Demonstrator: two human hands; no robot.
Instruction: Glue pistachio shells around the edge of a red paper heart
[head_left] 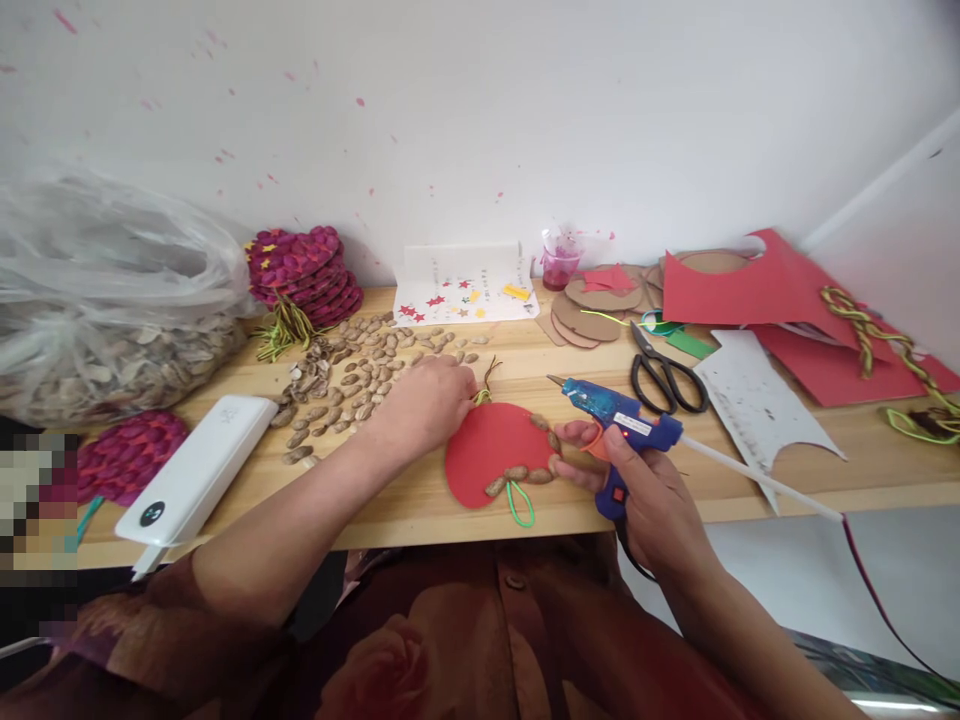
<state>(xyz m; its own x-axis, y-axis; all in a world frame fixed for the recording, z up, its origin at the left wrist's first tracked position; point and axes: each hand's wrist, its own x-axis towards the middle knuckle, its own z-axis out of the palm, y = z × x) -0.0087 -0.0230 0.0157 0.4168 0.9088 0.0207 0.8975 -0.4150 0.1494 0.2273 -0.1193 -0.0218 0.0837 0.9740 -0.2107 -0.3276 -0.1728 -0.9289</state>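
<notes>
A red paper disc (491,452) lies near the front edge of the wooden table (420,510), with several nut shells (517,473) stuck along its lower right rim and a green loop (520,503) at the bottom. My left hand (424,400) rests at the disc's upper left edge, fingers curled down among loose shells; what they hold is hidden. My right hand (641,490) grips a blue hot glue gun (619,418), nozzle pointing left above the disc, a white glue stick trailing right.
Loose shells (352,375) spread left of the disc. A white power bank (196,468), a plastic bag of shells (105,300), stacked purple discs (304,270), black scissors (664,375), cardboard circles (592,310) and red paper sheets (780,300) lie around.
</notes>
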